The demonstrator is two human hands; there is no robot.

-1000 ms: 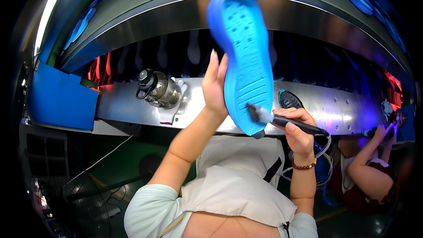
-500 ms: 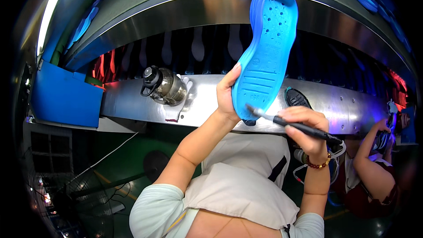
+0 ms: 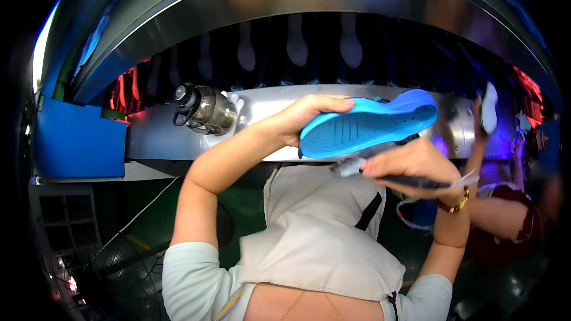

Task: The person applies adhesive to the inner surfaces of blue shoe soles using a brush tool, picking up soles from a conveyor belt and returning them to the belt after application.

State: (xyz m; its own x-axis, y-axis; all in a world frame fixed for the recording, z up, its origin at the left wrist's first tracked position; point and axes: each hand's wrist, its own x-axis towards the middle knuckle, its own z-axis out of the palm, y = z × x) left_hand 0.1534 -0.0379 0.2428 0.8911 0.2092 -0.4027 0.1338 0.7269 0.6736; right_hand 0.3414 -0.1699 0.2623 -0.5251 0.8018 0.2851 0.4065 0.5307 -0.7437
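Note:
A bright blue shoe sole (image 3: 363, 128) is held over the steel ledge, lying nearly sideways with its hollow inner face tipped toward me. My left hand (image 3: 303, 116) grips its left end, thumb and fingers closed round the rim. Just below the sole's lower edge, my right hand (image 3: 416, 163) is closed round a black-handled brush (image 3: 350, 167) with a pale collar. The brush tip is blurred, and I cannot tell whether it touches the sole. A thin pale tube hangs near my right wrist.
A dark drinking bottle (image 3: 213, 111) stands on the steel ledge (image 3: 157, 137), with a pale glove (image 3: 237, 104) beside it. Several soles sit in the dark rack behind, under a raised steel-edged shelf. At right, a co-worker's hand holds up a white sole (image 3: 489, 109). A blue box (image 3: 80, 142) stands left.
The sole has swung from upright to nearly level and come lower. The brush has left its inner face and dropped below the edge. A co-worker's white sole has come into view.

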